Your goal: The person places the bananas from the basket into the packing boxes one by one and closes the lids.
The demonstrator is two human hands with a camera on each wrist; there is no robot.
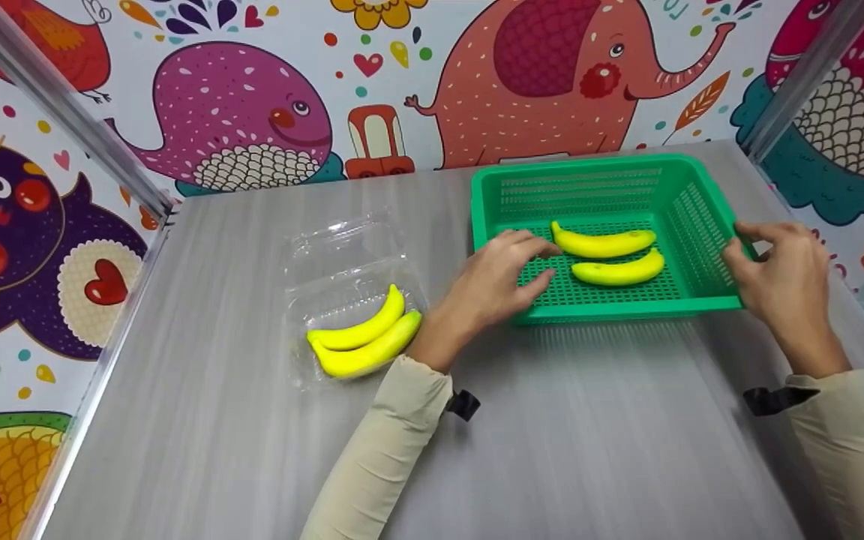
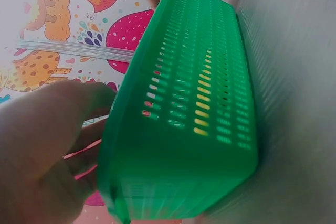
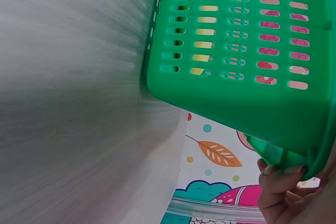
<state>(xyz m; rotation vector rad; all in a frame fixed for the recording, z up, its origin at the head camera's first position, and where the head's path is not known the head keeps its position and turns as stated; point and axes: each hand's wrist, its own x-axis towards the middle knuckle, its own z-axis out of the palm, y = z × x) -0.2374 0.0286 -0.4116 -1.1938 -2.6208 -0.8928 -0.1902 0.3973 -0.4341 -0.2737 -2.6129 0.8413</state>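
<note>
seemingly mid-transfer, reaching into the green basket (image 1: pixel 627 308) with left grip (image 1: pixel 503 274) spread beside two bananas (image 1: pixel 604 244); pinching the basket's right side with right grip (image 1: pixel 788 274). left of the basket: more bananas (image 1: pixel 372 351) in a clear clamshell (image 1: pixel 327 304). next, if taking one: close round it.

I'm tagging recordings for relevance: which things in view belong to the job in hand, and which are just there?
Seemingly in the job:
green basket, its rim held by the right hand
two bananas inside it, near the left hand
clear container, lying open, likely
two bananas in that container, likely

Just there:
cartoon-printed wall
metal posts
</note>
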